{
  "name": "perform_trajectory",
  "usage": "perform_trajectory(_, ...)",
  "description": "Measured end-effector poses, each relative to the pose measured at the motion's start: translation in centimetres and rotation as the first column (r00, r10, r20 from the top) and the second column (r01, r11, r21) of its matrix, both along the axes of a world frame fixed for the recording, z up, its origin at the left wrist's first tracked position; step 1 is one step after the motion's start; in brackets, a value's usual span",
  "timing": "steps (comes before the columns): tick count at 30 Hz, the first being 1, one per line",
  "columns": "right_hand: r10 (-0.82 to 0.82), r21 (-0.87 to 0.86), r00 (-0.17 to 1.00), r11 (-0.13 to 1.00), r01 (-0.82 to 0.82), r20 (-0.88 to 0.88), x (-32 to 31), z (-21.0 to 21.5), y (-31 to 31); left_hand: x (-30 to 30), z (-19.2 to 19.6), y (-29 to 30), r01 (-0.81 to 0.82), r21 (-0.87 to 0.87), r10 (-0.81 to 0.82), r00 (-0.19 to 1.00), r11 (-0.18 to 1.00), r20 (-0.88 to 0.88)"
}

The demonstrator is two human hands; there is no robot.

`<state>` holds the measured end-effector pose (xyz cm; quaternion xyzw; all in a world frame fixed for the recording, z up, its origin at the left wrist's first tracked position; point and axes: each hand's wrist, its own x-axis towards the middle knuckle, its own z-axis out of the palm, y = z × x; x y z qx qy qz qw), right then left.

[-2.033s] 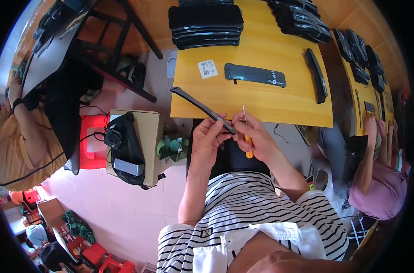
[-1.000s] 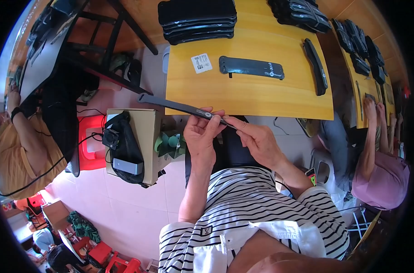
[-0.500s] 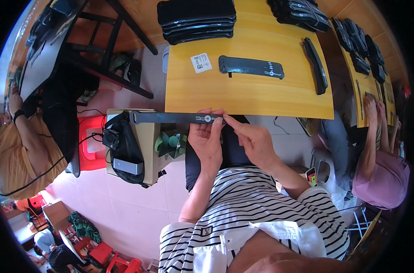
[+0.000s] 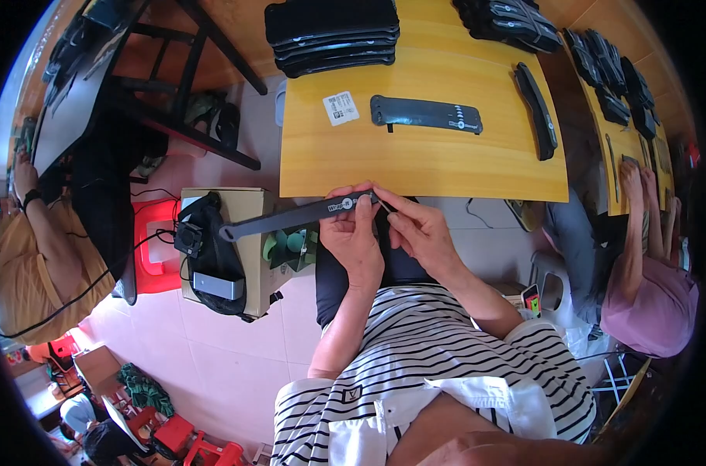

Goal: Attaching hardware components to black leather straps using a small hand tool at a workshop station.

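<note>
My left hand (image 4: 354, 237) grips one end of a long, thin black strip (image 4: 291, 218) that reaches out to the left, past the near edge of the yellow table (image 4: 423, 167), over a cardboard box. My right hand (image 4: 420, 227) pinches the strip's right tip between thumb and forefinger, close beside the left hand. A matching black strip (image 4: 425, 113) lies flat on the table beyond my hands, next to a small white label (image 4: 341, 107).
Stacks of black strips (image 4: 331, 33) sit at the table's far edge, one more strip (image 4: 536, 110) at its right. A cardboard box (image 4: 233, 248) with a black bag and a red stool stand at left. Other people work at left and right.
The strip has swung from pointing up-left over the table to lying roughly level out to the left. The orange tool that was in my right hand is out of sight.
</note>
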<state>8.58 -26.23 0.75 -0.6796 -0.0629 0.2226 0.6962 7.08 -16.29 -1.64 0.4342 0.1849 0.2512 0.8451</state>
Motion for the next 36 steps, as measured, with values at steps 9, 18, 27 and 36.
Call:
perform_trajectory(9,0.1,-0.431,0.662,0.828,0.358,0.742,-0.5,-2.1,0.5,0.5,0.0,0.1,0.039,-0.066,-0.038,0.999,0.997,0.01)
perform_trajectory(18,-0.035,-0.268,0.799,0.933,0.242,0.6,-0.2,-2.5,0.8,0.6,-0.2,0.5,0.077,-0.271,-0.08,0.997,0.96,-0.001)
perform_trajectory(27,0.463,-0.631,0.464,0.705,0.324,0.755,1.7,-1.7,-2.4,0.7,0.0,1.7,0.219,0.047,-0.209,0.963,0.975,-0.17)
perform_trajectory(36,0.487,-0.583,0.371,0.784,0.213,0.791,2.2,-3.4,-3.4,0.3,-0.1,1.8,0.307,0.012,-0.298,0.933,0.952,-0.201)
